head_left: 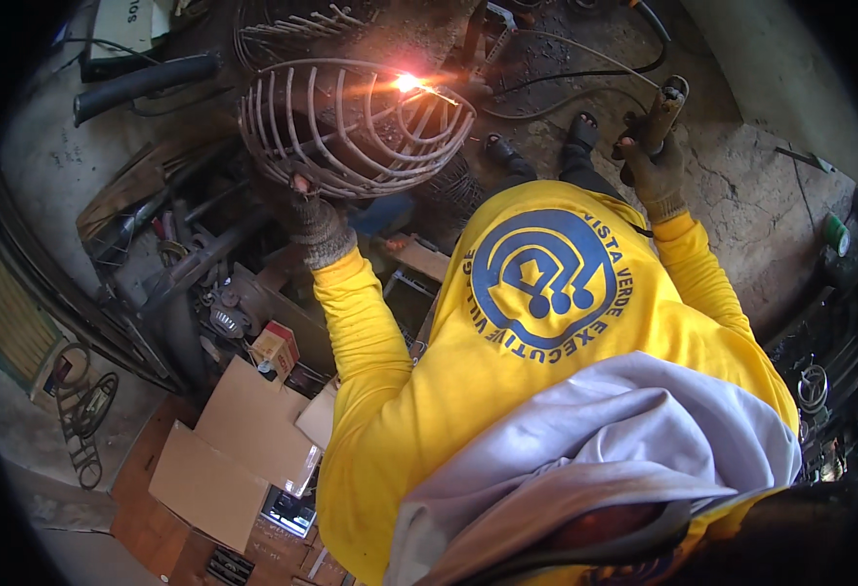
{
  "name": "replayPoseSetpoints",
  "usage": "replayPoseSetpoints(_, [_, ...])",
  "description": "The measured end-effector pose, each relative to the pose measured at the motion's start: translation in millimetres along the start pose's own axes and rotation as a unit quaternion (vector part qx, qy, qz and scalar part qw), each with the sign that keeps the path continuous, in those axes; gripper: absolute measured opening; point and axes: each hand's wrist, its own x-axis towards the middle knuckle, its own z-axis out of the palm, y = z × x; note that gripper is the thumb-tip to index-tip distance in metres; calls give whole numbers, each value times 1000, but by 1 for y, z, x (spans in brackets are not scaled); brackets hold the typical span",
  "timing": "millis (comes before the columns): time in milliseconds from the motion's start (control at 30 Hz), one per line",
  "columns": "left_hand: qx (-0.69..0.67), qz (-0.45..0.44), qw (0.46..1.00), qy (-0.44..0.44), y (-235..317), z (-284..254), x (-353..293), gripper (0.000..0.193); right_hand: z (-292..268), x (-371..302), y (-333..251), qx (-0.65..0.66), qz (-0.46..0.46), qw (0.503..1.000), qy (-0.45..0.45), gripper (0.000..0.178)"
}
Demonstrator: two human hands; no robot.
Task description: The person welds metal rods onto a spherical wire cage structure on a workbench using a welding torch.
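My left hand [320, 223], in a dark knitted work glove, grips the lower left edge of a basket-shaped frame of bent metal bars [326, 127]. A bright orange-white welding glow [408, 83] burns at the frame's upper rim, with sparks around it. On the right, my gloved right hand [655, 174] is closed around a welding electrode holder [665, 115], held upright. From the holder's top a thin rod or wire [590, 51] runs up and left; whether it reaches the glow I cannot tell.
Black cables [585, 76] curve over the floor at the far side. A thick black tube [146, 88] lies at the far left. Below it are cluttered tools and metal scraps [190, 259]. Cardboard sheets [244, 420] lie near left, by a small box [275, 350]. A green can [836, 234] is at right.
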Motion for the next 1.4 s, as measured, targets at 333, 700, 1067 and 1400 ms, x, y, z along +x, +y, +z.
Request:
replayPoseSetpoints(333, [-47,-27,999,0,-1,-13,-9,102,2,0,-2,-26,-34,999,-15,39])
replayPoseSetpoints(700, [-10,-29,999,18,8,-2,-10,104,0,-2,6,-28,12,999,-19,49])
replayPoseSetpoints(1067, [265,68,962,10,-33,-32,3,94,6,-11,1,-32,-34,999,-9,43])
replayPoseSetpoints(1400, [245,-2,969,-32,-62,-22,5,78,18,-21,-21,-43,-11,999,-21,45])
